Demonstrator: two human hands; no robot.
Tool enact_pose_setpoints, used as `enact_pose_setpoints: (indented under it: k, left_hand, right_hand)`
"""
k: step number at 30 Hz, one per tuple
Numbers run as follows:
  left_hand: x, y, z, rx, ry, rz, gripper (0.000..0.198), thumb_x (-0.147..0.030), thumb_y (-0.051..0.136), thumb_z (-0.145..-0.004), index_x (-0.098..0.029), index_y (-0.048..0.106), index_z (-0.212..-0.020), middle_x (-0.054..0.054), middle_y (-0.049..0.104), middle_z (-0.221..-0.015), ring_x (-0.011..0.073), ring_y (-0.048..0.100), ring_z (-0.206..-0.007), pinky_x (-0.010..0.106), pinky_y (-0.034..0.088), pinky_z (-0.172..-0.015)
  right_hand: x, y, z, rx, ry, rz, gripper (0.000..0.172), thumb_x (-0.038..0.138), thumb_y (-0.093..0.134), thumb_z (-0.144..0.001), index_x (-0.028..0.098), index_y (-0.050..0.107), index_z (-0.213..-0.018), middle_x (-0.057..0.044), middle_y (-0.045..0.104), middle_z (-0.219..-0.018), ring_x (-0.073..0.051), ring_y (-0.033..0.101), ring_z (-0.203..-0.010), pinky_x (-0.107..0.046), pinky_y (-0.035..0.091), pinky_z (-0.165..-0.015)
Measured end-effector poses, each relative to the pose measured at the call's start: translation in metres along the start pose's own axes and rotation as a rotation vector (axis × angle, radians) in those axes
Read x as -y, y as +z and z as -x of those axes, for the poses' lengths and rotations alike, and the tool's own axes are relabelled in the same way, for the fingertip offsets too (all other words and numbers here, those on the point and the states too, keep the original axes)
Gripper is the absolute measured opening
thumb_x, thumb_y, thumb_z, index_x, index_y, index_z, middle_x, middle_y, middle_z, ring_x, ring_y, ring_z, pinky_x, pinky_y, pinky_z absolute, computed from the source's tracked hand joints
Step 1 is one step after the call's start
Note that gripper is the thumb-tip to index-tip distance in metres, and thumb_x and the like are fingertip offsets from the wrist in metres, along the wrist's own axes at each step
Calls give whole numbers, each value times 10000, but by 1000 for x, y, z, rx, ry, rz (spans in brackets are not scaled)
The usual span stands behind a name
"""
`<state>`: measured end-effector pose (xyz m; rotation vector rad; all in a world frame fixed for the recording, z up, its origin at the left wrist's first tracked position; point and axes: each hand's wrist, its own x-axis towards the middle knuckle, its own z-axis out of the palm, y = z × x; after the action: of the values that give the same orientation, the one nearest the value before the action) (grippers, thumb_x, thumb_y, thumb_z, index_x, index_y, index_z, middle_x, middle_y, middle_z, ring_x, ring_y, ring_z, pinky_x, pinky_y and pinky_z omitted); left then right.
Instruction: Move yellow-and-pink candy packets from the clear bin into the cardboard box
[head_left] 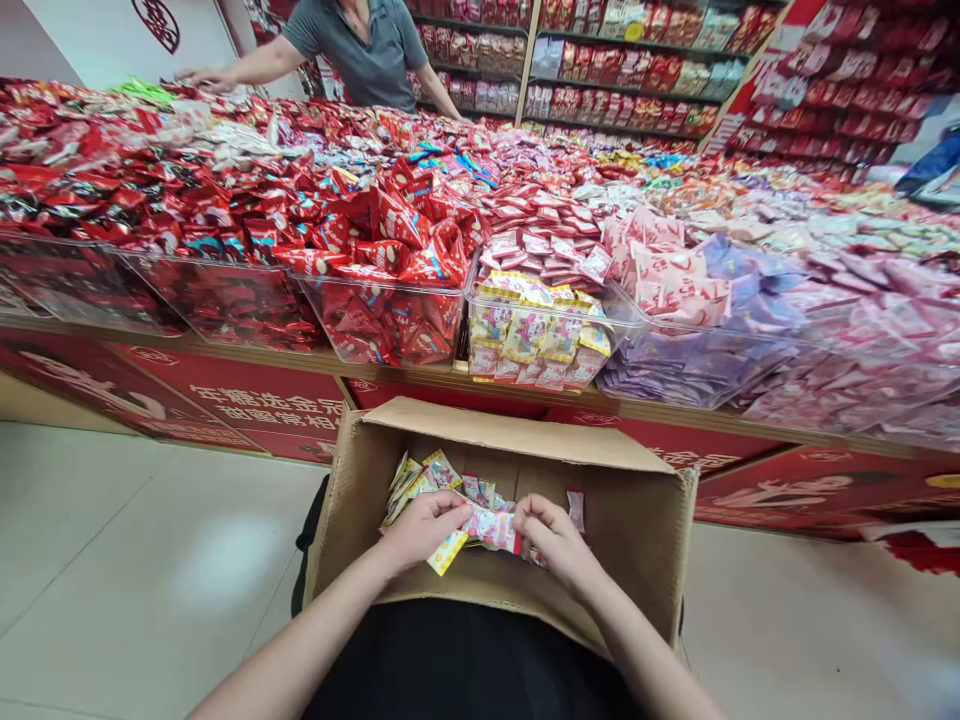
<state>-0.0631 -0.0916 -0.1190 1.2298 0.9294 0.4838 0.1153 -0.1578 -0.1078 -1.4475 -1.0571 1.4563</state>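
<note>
Over an open cardboard box [660, 560], my left hand [424, 530] and my right hand [551, 540] pinch a pink and white candy packet [491, 528] between them. My left hand has its left end, my right hand its right end. A yellow-checked packet [448, 552] hangs just under my left fingers; whether they grip it too I cannot tell. Several yellow packets [405, 485] lie in the box behind my left hand. Small pink packets [480, 490] lie at the box's back, and another small pink packet [576, 508] rests behind my right hand.
Beyond the box runs a long counter of clear bins. One bin holds yellow and pink packets [536, 335], beside red packets [397, 290] and purple packets [675, 350]. A person in a grey shirt [352, 50] reaches over the far side. Pale floor tiles [150, 560] flank the box.
</note>
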Motion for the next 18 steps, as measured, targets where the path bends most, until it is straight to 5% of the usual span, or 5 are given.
enact_pose_setpoints:
  k: [10, 14, 18]
  left_hand:
    - [-24, 15, 9, -135, 66, 168, 235, -372, 597, -657, -138, 577, -638, -40, 525, -548, 69, 430, -506, 182, 342, -506]
    - [-18, 10, 6, -119, 94, 170, 309, -436, 599, -638, -141, 546, -561, -53, 479, -495, 55, 384, -465, 167, 298, -459]
    - [1, 3, 0, -146, -13, 182, 370, -523, 529, -657, -155, 564, -636, -62, 453, -436, 60, 347, -402, 183, 259, -419]
  right_hand:
    - [0, 19, 3, -125, -19, -411, 283, 397, 605, -651, 170, 453, -726, 36, 517, -559, -74, 473, -447, -189, 359, -413]
    - [19, 11, 14, -91, -152, -127, 219, 366, 549, -716, 161, 481, -754, 8, 535, -594, -96, 510, -511, -204, 400, -460]
    - [69, -17, 27, -170, -453, 308, 132, 270, 489, -770, 176, 567, -820, -22, 581, -694, -120, 540, -628, -218, 437, -581]
